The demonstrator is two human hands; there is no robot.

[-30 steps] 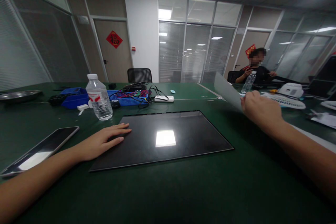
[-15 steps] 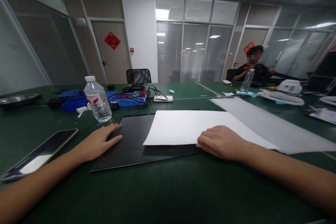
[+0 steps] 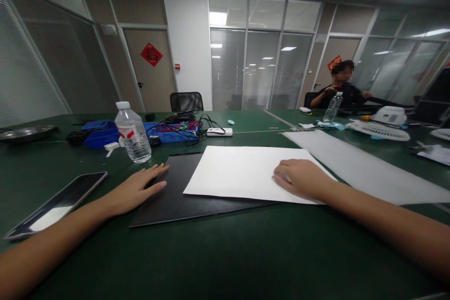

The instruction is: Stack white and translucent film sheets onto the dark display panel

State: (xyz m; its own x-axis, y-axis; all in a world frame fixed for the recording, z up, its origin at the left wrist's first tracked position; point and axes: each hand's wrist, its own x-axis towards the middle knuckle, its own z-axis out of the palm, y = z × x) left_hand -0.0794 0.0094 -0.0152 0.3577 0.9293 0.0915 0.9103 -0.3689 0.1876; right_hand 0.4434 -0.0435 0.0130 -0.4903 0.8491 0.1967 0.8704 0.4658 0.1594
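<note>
My left hand (image 3: 142, 187) is open, fingers spread, and lies over the left edge of a flat black board (image 3: 172, 201). On the board rests a white sheet of paper (image 3: 232, 171), which covers much of it and reaches past its right side. My right hand (image 3: 298, 178) lies on the right part of this sheet, palm down. Its fingers are bent, with a pale gap showing between thumb and fingers; I see nothing gripped there. A larger pale sheet (image 3: 369, 168) spreads over the table to the right, next to the white paper.
A water bottle (image 3: 134, 136) stands behind my left hand, and a phone (image 3: 56, 206) lies left of my forearm. Further back are a blue tray (image 3: 170, 136) with wires and a white power strip (image 3: 220, 131). A person (image 3: 341, 86) sits at the far right.
The white paper has shifted left over the board and lies flatter. My right hand has moved from its front edge up onto the sheet. The left hand has hardly moved.
</note>
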